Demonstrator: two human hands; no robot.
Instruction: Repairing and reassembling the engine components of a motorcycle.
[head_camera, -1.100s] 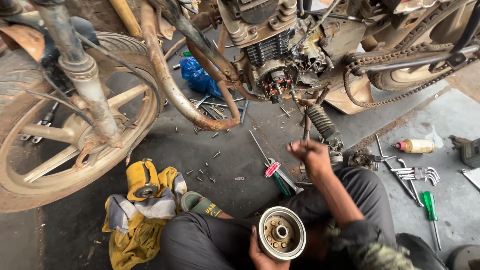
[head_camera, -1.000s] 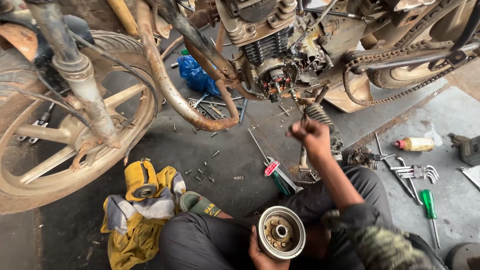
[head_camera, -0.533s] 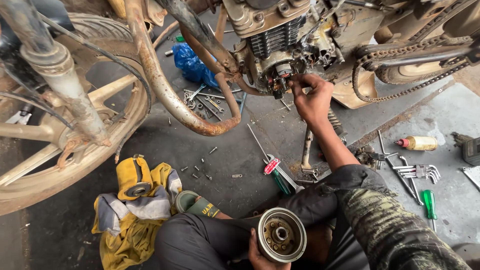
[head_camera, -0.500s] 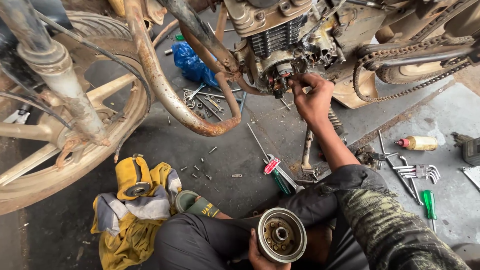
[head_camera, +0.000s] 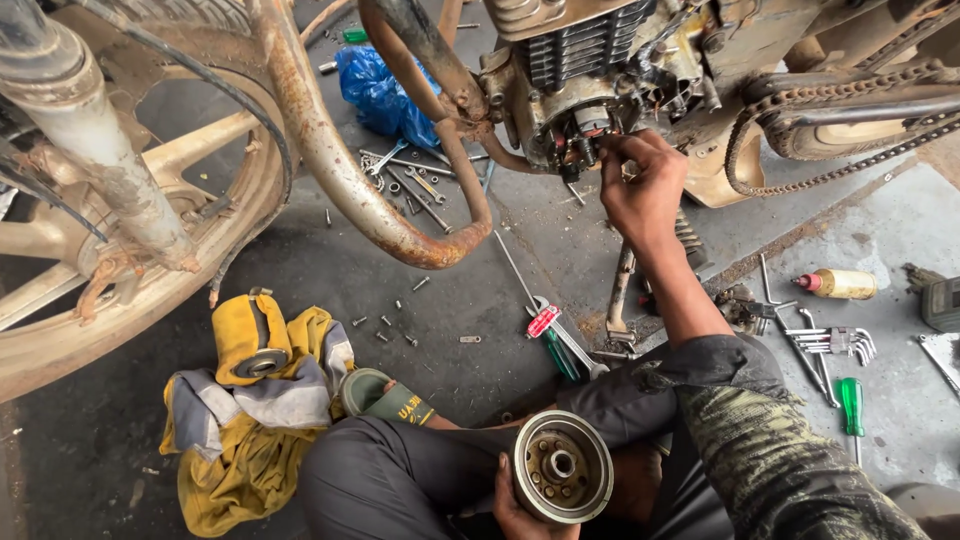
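Note:
My right hand (head_camera: 643, 188) reaches up to the opened side of the motorcycle engine (head_camera: 580, 110), its fingers pinched at small parts in the crankcase opening; what they pinch is too small to tell. Low at the frame's bottom, my left hand (head_camera: 525, 512) grips a round metal drum-shaped engine part (head_camera: 562, 466) and rests it on my lap. A rusty curved exhaust pipe (head_camera: 400, 225) runs in front of the engine.
The front wheel and fork (head_camera: 110, 210) fill the left. A yellow cloth with a round part on it (head_camera: 255, 400) lies by my knee. Loose bolts and wrenches (head_camera: 405, 185), a blue bag (head_camera: 385, 95), screwdrivers (head_camera: 555, 340), hex keys (head_camera: 835, 343), a small bottle (head_camera: 840, 284) lie on the floor. A drive chain (head_camera: 830, 90) hangs at right.
My right hand rose from near the floor by the kickstand up to the engine's open side. The view moved closer to the engine. My left hand kept holding the round part.

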